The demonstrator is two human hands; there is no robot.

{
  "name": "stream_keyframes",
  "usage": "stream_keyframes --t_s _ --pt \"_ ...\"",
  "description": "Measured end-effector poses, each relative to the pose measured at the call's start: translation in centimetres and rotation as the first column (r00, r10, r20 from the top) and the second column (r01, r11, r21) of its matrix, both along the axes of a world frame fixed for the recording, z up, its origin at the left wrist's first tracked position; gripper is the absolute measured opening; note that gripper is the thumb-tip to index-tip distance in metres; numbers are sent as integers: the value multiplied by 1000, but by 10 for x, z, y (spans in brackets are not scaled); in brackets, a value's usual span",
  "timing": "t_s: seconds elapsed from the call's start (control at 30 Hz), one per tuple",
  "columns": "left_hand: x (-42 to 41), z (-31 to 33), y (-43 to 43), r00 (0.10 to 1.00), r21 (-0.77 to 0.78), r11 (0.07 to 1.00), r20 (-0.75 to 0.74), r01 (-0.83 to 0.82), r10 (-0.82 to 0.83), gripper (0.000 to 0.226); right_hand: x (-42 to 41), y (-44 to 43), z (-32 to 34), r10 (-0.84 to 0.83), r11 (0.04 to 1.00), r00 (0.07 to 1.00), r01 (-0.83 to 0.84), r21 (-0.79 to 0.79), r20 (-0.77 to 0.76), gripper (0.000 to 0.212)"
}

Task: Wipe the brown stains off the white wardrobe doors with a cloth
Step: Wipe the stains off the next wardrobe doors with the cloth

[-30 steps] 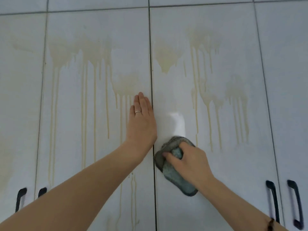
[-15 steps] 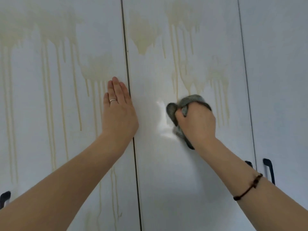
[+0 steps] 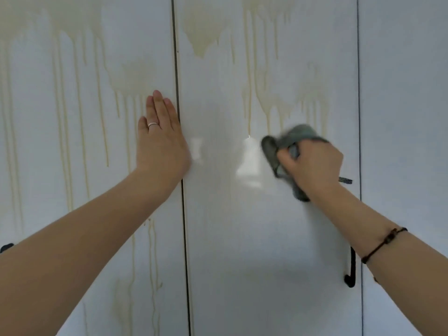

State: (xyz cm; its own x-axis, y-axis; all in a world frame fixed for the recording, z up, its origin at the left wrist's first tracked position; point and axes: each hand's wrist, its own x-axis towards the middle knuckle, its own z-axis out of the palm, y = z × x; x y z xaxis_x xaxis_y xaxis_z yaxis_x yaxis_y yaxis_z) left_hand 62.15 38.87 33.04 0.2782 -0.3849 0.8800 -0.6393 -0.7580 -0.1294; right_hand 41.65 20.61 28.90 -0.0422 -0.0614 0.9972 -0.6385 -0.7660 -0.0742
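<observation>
White wardrobe doors fill the head view. The left door (image 3: pixel 72 166) carries long brown drip stains (image 3: pixel 65 122) from top to bottom. The middle door (image 3: pixel 230 238) has brown stains (image 3: pixel 264 93) across its upper half; its lower part looks glossy and wet. My left hand (image 3: pixel 161 144) lies flat, fingers together, on the left door's right edge beside the seam. My right hand (image 3: pixel 312 163) presses a crumpled grey-green cloth (image 3: pixel 274 151) against the middle door, just below the drip ends. The cloth is blurred.
A dark handle (image 3: pixel 351 270) hangs on the middle door's right edge, partly behind my right forearm. Another dark handle (image 3: pixel 6 248) shows at the far left. A further white door (image 3: pixel 407 141) at the right shows no stains.
My right hand with the cloth has swept up and to the right across the middle door. The view has closed in on the doors. My left hand stays flat by the seam.
</observation>
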Motion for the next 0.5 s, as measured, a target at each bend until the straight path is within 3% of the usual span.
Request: stream_keyframes --t_s 0.07,0.13,0.23,0.3,0.37,0.43,0.5 --pt "-1 1 -2 1000 -6 1000 -7 -15 15 67 -9 -8 9 16 994 989 -31 106 144 42" --pt "0 1 -5 999 -9 999 -9 -39 38 66 -2 -8 -1 32 994 987 -48 97 160 37" --pt "-5 2 -8 996 -5 997 -44 -82 81 68 18 5 -40 62 991 994 -72 -114 -91 37" --pt "-8 2 -9 992 -10 995 -73 -101 100 70 24 5 -63 43 932 939 -160 -324 -341 40" --pt "-10 2 -11 991 -16 994 -80 -112 111 71 11 -3 -58 -25 889 886 -193 -415 -464 40" --pt "-6 2 -12 991 -22 993 -73 -117 116 72 -10 -15 -28 -20 927 924 -127 -354 -381 51" --pt "-4 0 -11 992 -32 994 -67 -108 105 72 -41 -32 7 25 983 984 -56 -176 -176 51"
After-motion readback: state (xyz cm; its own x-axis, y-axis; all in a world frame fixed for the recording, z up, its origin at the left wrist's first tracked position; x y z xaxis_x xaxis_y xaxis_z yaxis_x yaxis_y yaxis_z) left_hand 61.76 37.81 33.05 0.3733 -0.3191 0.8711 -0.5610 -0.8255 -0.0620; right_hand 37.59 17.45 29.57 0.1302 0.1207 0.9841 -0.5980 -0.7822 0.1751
